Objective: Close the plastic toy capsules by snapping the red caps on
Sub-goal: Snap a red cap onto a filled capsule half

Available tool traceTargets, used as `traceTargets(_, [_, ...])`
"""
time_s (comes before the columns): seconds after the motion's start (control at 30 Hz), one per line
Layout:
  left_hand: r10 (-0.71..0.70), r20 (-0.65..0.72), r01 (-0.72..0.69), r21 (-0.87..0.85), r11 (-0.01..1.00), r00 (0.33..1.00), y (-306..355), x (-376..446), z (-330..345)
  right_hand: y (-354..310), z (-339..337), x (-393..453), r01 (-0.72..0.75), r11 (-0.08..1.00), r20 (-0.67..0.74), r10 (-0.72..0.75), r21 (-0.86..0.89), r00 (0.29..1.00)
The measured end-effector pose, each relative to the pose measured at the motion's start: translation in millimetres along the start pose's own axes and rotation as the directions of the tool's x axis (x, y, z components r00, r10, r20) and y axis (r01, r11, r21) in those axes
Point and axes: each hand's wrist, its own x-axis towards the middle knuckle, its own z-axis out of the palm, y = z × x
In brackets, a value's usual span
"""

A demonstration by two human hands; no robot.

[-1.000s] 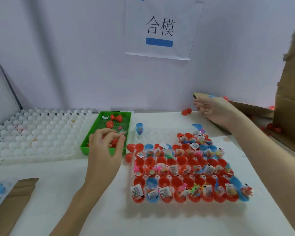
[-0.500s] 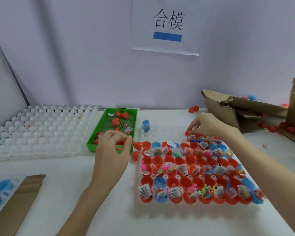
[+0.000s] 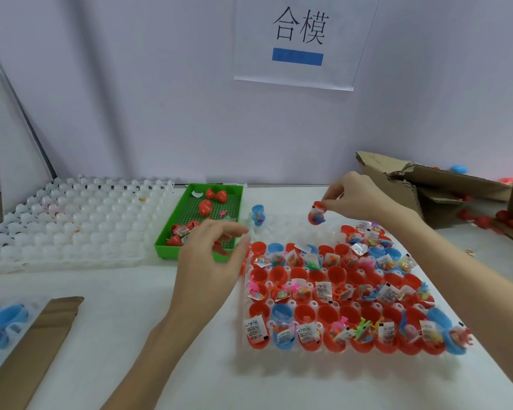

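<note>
Item: red capsule half (image 3: 317, 213), filled with a small toy, held in the air right of centre above the far edge of the clear tray (image 3: 290, 355); pinched at its rim by the right hand (image 3: 357, 194), probably lifted clear so a cap can meet it. Left hand (image 3: 211, 261), centre frame, fingers loosely curled; whether it holds a cap cannot be told. Clear tray, lower right: rows of open red and blue halves loaded with toys and labelled packets. Green tray (image 3: 200, 218), upper centre: loose red caps (image 3: 205, 206), within the left hand's reach. White tray (image 3: 71, 220), left: no capsules.
</note>
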Motion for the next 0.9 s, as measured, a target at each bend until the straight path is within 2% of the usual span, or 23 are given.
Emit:
traceTargets(0.1, [-0.073, 0.181, 0.089, -0.078, 0.993, 0.981, 2, -4, 7, -39, 7, -20, 0.048, 0.994, -0.014, -0.047, 0.098, 0.999])
traceTargets(0.17, [-0.123, 0.252, 0.158, -0.125, 0.979, 0.960, 4, -9, 14, -64, 18, -36, 0.067, 0.984, -0.004, -0.067, 0.164, 0.998])
traceTargets(0.27, [-0.174, 0.187, 0.221, -0.267, 0.938, 0.967, 3, -9, 20, -88, 34, -58, 0.033, 0.975, -0.005, -0.033, 0.222, 0.999])
traceTargets(0.4, [-0.243, 0.118, 0.269, -0.336, 0.902, 0.963, -4, -1, 11, -100, 53, -76, -0.015, 0.932, -0.123, 0.064, 0.363, 0.990])
traceTargets(0.5, [-0.314, 0.124, 0.337, -0.376, 0.863, 0.941, -8, 1, 5, -106, 59, -82, 0.025, 0.785, -0.133, 0.073, 0.618, 0.988])
traceTargets(0.57, [-0.346, 0.128, 0.368, -0.390, 0.844, 0.929, -10, 2, 3, -107, 61, -84, 0.073, 0.711, -0.131, 0.027, 0.700, 0.991])
traceTargets(0.73, [-0.333, 0.179, 0.377, -0.398, 0.836, 0.926, -8, 1, 3, -104, 67, -91, 0.179, 0.702, -0.203, -0.050, 0.689, 0.978])
traceTargets(0.9, [-0.374, 0.232, 0.439, -0.417, 0.796, 0.898, -7, -1, 4, -101, 67, -94, 0.161, 0.689, -0.172, -0.053, 0.707, 0.984])
